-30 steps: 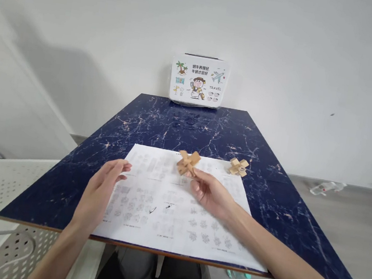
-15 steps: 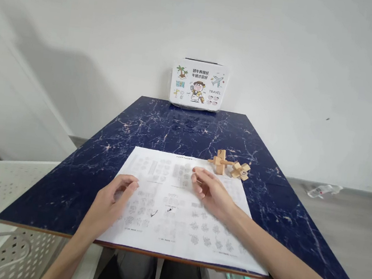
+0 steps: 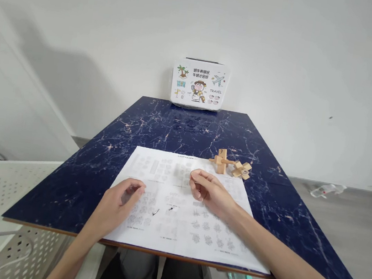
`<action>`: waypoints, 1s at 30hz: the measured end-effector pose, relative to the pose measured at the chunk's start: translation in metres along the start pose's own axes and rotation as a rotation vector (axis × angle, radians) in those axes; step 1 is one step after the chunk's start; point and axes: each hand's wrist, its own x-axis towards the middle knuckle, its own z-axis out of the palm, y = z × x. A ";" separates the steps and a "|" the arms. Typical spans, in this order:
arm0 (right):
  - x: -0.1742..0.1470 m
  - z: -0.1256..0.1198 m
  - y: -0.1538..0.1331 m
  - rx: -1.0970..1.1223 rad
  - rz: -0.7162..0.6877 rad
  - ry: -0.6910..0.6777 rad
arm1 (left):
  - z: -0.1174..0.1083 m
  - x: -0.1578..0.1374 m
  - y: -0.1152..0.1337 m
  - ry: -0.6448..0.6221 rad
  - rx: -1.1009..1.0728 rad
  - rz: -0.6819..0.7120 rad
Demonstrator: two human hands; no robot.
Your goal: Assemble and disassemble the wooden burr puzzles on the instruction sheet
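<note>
My left hand is low over the left part of a printed paper sheet, loosely curved, with a gap between thumb and fingers and nothing seen in it. My right hand hovers at the sheet's upper right, its fingers curled in with the tips close together; whether anything small is inside is hidden. Between the hands lie two tiny dark, thin pieces, too small to name. Beyond my right hand, two interlocking wooden puzzles stand side by side at the sheet's top right corner, marked with figures.
A white box with cartoon prints stands at the back of the blue marbled table, against the wall. On the left is a white perforated surface with a cable. A clear plastic bottle lies on the floor at right.
My left hand has shifted right, closer to the small dark pieces. My right hand's fingers have curled in a little more. The view has moved slightly.
</note>
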 end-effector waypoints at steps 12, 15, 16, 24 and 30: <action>0.002 -0.003 0.001 0.052 -0.057 0.078 | 0.001 -0.001 -0.005 -0.008 -0.010 0.001; 0.004 -0.005 -0.003 0.119 -0.104 0.124 | 0.002 0.000 -0.005 0.000 -0.010 0.008; 0.004 -0.007 -0.006 0.141 -0.122 0.133 | 0.002 0.000 -0.006 0.004 -0.010 0.011; 0.004 -0.028 -0.022 0.024 -0.319 0.185 | 0.001 0.001 -0.005 0.012 0.010 0.023; 0.004 -0.019 -0.014 0.001 -0.246 0.177 | 0.000 0.000 -0.003 0.011 0.009 0.012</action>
